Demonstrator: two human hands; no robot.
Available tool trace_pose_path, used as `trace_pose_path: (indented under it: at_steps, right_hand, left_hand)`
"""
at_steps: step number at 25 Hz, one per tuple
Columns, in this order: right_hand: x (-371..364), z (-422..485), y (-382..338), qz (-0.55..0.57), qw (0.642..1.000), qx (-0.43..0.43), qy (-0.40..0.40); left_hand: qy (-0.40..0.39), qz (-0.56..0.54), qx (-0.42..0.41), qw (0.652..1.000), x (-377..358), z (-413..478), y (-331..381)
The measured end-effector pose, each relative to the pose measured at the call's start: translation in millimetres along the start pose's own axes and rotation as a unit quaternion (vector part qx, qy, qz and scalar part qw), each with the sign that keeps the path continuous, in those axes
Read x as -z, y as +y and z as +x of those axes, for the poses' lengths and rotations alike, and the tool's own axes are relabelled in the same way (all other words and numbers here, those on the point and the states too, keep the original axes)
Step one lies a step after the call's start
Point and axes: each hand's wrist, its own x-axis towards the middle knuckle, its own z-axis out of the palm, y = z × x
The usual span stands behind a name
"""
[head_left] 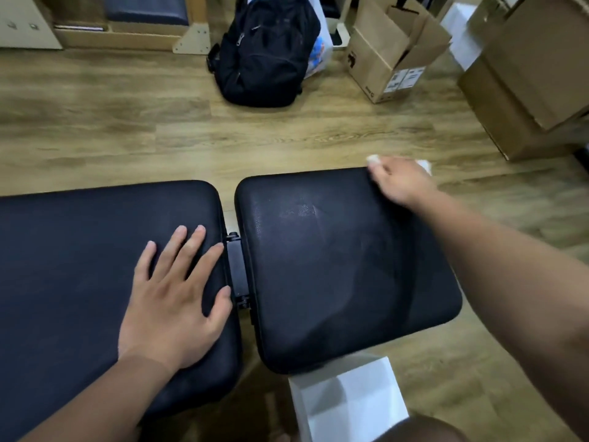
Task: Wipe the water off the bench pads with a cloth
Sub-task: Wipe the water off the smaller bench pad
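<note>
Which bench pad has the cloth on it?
The right pad: the right hand holds the white cloth at its far corner. The left pad bears only the flat left hand.

Your head camera looks forward and down, close above the two black cushioned bench pads (350, 266), wood-plank floor (159, 122) beyond.

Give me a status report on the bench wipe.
Left hand flat on left pad. Right hand holds cloth at far corner of right pad. Wet smears mid-pad. Nothing blocks the pad.

The wooden floor (127, 122) carries black bench pads (334, 266), a backpack (267, 52) and cardboard boxes (392, 52).
</note>
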Motion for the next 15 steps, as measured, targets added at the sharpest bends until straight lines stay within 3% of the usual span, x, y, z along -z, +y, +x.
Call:
trace_pose_path:
  at_steps: [2,7,12,14,15]
  right_hand:
    - [2.2,-5.6,28.4,0.059,0.994,-0.092,-0.007]
    - [-18.0,-22.7,16.6,0.119,0.98,-0.134,0.084]
    - [-17.3,-147.8,60.0,0.095,0.979,-0.179,0.029]
    - [-10.6,-148.3,61.7,0.101,0.979,-0.176,0.009]
    - [-3.1,-133.1,52.0,0.134,0.977,-0.166,0.005]
  left_hand:
    - [-0.001,0.008,-0.003,1.0,0.8,0.2,0.6]
    - [-0.01,-0.015,-0.009,1.0,5.1,0.7,1.1]
    - [-0.051,-0.001,-0.007,0.999,7.4,-0.7,3.2]
    - [-0.048,0.02,-0.066,0.996,9.9,-0.3,0.1]
    - [-0.048,0.03,-0.161,0.985,11.9,3.4,2.3]
